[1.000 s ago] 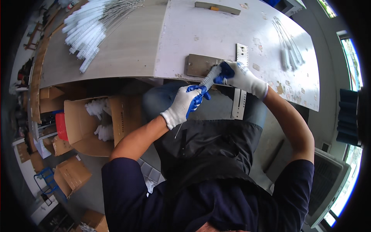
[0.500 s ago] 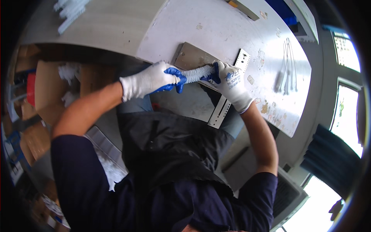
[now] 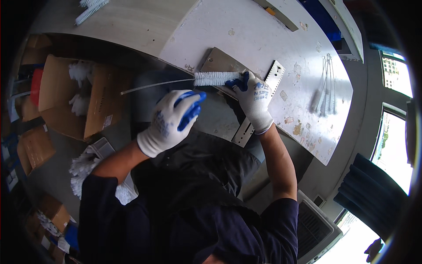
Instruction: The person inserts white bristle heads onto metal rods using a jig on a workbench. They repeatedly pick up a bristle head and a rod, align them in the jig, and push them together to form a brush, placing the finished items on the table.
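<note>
White-bristled tube brush [image 3: 212,78]: held level at the near edge of the metal plate [image 3: 226,60], bristles dense and even, cylindrical, faintly bluish. Its twisted-wire stem [image 3: 158,84] ran out left of the plate, bowing slightly downward to a blunt tip. Could not tell whether bristles touched the plate.

Right hand [image 3: 256,97], white glove with blue-coated fingers: pinched the brush's right end, just below the plate's right side. Left hand [image 3: 170,124], gloved alike: let go, fingers loosely bent and thumb apart, below and left of the plate, under the stem and clear of it.

Edges: the worktable [image 3: 215,28] rim passed just below the plate, slanting down to the right. A perforated metal strip [image 3: 274,75] crossed that rim right of the plate and jutted past it, over the lap. Room to move lay left of the plate, off the rim, around the stem. Farther right of the plate, thin brushes [image 3: 326,94] lay on the tabletop; well left and lower, a cardboard box [image 3: 55,94] held white bristle pieces [image 3: 80,104].

Hidden: the brush's right tip, by the fingers; the strip's middle, by the right glove. Upper left of the plate, a white brush pile [image 3: 91,11] was cut off by the frame. Left palm hard to make out.
</note>
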`<state>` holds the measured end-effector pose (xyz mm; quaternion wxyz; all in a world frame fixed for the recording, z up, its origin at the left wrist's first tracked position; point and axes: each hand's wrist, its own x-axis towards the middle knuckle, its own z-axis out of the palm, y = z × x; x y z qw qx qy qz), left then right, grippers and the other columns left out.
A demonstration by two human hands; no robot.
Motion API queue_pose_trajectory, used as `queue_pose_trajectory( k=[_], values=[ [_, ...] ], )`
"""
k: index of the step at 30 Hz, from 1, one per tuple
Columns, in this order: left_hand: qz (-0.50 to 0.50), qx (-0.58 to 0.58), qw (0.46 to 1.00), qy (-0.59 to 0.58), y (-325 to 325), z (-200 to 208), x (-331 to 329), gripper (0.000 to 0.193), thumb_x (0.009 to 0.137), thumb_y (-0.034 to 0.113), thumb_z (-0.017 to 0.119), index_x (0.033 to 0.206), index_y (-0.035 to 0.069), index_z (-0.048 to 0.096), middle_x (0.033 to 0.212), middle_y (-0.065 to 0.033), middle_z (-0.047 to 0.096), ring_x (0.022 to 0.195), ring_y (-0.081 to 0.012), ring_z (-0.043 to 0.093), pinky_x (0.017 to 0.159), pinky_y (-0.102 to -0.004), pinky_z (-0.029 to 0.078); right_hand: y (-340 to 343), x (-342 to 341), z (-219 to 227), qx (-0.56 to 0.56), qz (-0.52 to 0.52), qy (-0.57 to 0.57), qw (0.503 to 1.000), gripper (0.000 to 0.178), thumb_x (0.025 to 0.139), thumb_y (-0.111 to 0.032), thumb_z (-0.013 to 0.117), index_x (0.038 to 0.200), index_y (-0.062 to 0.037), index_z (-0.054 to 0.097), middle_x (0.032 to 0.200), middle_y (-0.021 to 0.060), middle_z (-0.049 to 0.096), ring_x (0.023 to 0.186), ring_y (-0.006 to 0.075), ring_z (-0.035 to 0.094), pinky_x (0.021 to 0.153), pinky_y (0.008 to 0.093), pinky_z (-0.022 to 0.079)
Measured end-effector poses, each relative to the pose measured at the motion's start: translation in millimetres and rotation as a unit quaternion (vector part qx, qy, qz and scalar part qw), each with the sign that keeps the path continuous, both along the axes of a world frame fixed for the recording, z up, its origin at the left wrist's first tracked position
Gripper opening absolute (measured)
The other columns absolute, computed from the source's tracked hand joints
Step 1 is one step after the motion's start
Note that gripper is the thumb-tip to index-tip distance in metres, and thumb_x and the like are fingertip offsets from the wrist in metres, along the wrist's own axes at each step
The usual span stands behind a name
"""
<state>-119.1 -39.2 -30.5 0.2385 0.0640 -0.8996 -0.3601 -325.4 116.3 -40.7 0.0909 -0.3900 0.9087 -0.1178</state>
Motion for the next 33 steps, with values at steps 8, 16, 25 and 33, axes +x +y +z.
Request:
queue_pose_trajectory(
  k=[8, 16, 25, 33],
  values=[
    [0.210, 0.673, 0.696, 0.135, 7.6, -27.2, -91.9, 0.031, 0.106, 0.014, 0.046, 0.128, 0.001, 0.065, 0.109, -0.0140, 0.069, 0.089, -0.0223, 0.070, 0.076, -0.0341, 0.060, -7.0, 6.2, 1.0, -0.008, -0.012, 0.031, 0.999, 0.034, 0.084, -0.032, 0.075, 0.104, -0.0064, 0.064, 0.091, 0.0156, 0.072, 0.088, 0.0360, 0.069, 0.079, 0.0453, 0.053],
    [0.235, 0.655, 0.713, 0.088, -9.6, -5.6, -192.1, 0.021, 0.098, 0.009, 0.052, 0.103, 0.004, 0.071, 0.065, -0.0004, 0.053, 0.049, -0.0111, 0.048, 0.045, -0.0282, 0.042, 2.1, -16.9, 1.8, 0.041, 0.091, 0.065, 0.993, 0.036, 0.083, -0.033, 0.074, 0.103, -0.0048, 0.064, 0.087, 0.0140, 0.072, 0.083, 0.0312, 0.072, 0.073, 0.0433, 0.055],
    [0.031, 0.209, 0.964, -0.161, 18.2, -31.2, -276.1, 0.024, 0.090, 0.020, 0.060, 0.099, 0.000, 0.071, 0.087, -0.0198, 0.073, 0.080, -0.0308, 0.070, 0.077, -0.0391, 0.055, 12.1, -10.5, -23.5, -0.119, 0.096, 0.116, 0.981, 0.035, 0.077, -0.035, 0.078, 0.088, -0.0081, 0.059, 0.080, 0.0110, 0.067, 0.072, 0.0327, 0.067, 0.067, 0.0448, 0.052],
    [0.085, 0.277, 0.949, -0.122, 5.1, -38.6, -276.9, 0.025, 0.095, 0.022, 0.058, 0.088, 0.001, 0.069, 0.070, -0.0149, 0.068, 0.060, -0.0250, 0.067, 0.058, -0.0392, 0.054, -6.0, -15.0, -13.1, -0.061, 0.017, 0.060, 0.996, 0.035, 0.085, -0.041, 0.074, 0.089, -0.0084, 0.062, 0.080, 0.0146, 0.070, 0.076, 0.0329, 0.070, 0.070, 0.0448, 0.053]
  ],
)
